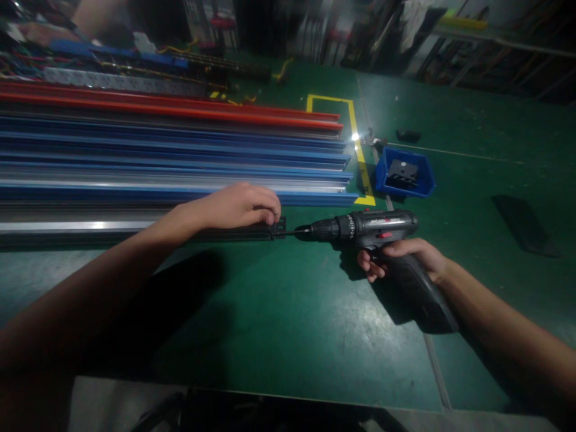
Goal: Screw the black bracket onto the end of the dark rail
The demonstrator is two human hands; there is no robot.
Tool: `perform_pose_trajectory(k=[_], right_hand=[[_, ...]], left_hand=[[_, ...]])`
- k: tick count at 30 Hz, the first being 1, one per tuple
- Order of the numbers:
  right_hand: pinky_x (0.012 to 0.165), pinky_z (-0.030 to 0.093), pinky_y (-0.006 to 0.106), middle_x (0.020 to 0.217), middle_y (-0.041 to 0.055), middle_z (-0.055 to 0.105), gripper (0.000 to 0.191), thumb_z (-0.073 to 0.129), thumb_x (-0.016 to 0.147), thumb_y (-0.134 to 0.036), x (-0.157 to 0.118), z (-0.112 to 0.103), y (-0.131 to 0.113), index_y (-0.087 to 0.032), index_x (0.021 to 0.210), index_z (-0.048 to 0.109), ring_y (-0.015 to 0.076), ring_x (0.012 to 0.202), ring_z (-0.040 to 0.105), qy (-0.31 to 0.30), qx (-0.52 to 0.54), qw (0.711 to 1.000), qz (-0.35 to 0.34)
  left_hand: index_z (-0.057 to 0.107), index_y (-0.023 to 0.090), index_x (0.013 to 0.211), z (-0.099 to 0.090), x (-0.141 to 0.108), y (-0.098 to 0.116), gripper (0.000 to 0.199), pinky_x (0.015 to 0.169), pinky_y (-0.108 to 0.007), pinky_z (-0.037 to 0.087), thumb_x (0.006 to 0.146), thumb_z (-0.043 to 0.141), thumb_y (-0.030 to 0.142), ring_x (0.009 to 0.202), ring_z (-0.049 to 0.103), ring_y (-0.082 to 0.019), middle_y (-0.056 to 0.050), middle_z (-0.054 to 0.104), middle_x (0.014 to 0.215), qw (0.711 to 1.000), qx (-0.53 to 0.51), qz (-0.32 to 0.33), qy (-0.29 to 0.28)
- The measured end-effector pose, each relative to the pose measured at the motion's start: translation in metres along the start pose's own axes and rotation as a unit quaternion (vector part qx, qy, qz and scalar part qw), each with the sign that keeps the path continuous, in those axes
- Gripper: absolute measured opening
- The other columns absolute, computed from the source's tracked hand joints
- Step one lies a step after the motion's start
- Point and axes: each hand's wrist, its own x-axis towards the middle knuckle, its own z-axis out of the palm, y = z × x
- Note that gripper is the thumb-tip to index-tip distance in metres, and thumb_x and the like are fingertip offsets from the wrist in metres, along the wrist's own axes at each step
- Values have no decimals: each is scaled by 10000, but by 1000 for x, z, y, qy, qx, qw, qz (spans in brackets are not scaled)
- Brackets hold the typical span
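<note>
My right hand (416,255) is wrapped round the grip of a black cordless drill (387,223) that points left. From its chuck a long thin bit (294,232) reaches to a small black end cap (281,225) at the right end of a dark metal profile (216,233). Fingers curled, my left hand (245,206) pinches this cap and rests over the profile's end. The exact contact between bit and cap is too small to make out.
Behind lie several blue profiles (306,197) and a red profile (288,116). A blue bin (382,180) holds black parts. Yellow tape (360,159) marks the green table (288,336). A flat dark piece (524,225) lies right. Another person's arm (96,18) shows at the upper left.
</note>
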Motion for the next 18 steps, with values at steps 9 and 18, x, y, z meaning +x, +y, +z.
perform_pose_trajectory(k=[9, 18], right_hand=[[948, 600, 339, 1098, 139, 749, 307, 680, 926, -235, 0, 3, -1, -45, 1161, 737, 173, 889, 713, 30, -24, 999, 7], [977, 592, 351, 1131, 174, 734, 343, 639, 949, -212, -1, -1, 1, 9, 1203, 708, 184, 920, 721, 12, -3, 1000, 2]], left_hand=[[747, 223, 974, 0, 0, 1, 199, 851, -226, 476, 1008, 554, 255, 918, 691, -130, 3, 759, 1017, 1000, 9, -1, -1], [742, 224, 968, 0, 0, 0, 203, 863, -226, 478, 1009, 545, 252, 925, 692, -129, 1, 763, 1026, 1000, 10, 0, -3]])
